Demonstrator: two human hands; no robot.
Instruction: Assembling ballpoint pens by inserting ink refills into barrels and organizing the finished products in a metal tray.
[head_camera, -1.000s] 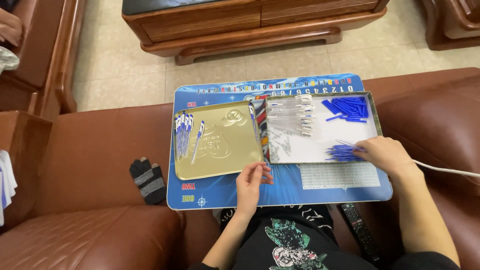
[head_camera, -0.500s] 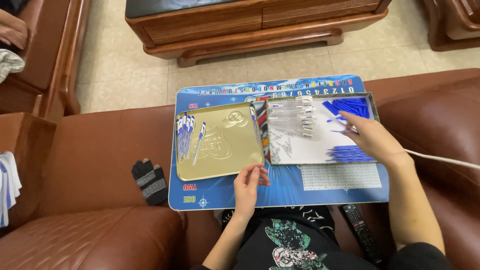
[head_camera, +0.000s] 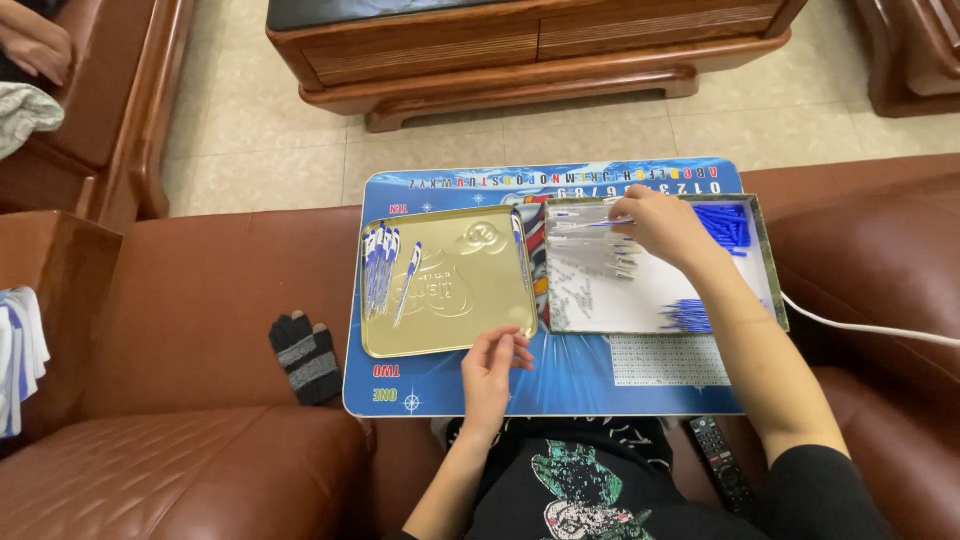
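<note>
Nearest the camera, at 6 o'clock, sits the person's lap in a black printed top, with a black remote control (head_camera: 718, 462) lying just to its right on the brown leather sofa (head_camera: 190, 300). Just beyond, the left hand (head_camera: 492, 368) rests on the near edge of a blue lap board (head_camera: 560, 385), its fingers loosely curled and empty, the fingertips touching the near rim of a gold tin lid (head_camera: 465, 290). At 9 o'clock from that hand a black and grey glove (head_camera: 306, 355) lies on the sofa seat. Inside the gold lid, along its left side, lie several blue and white pens (head_camera: 380, 265) in a row, with 1 more lying slanted beside them.

At 3 o'clock from the lid stands a shallow box (head_camera: 765, 270) with a white floor. Near its front edge is a small heap of blue pen parts (head_camera: 690, 315), and a larger heap of blue caps (head_camera: 728, 225) sits in its far right corner. The right hand (head_camera: 660, 225) reaches over the box's middle, fingers pinched on a clear pen barrel (head_camera: 590, 226) above a pile of clear barrels (head_camera: 590, 255).

Farther off, at 12 o'clock, a wooden coffee table (head_camera: 520, 55) stands on the tiled floor (head_camera: 250, 150).
</note>
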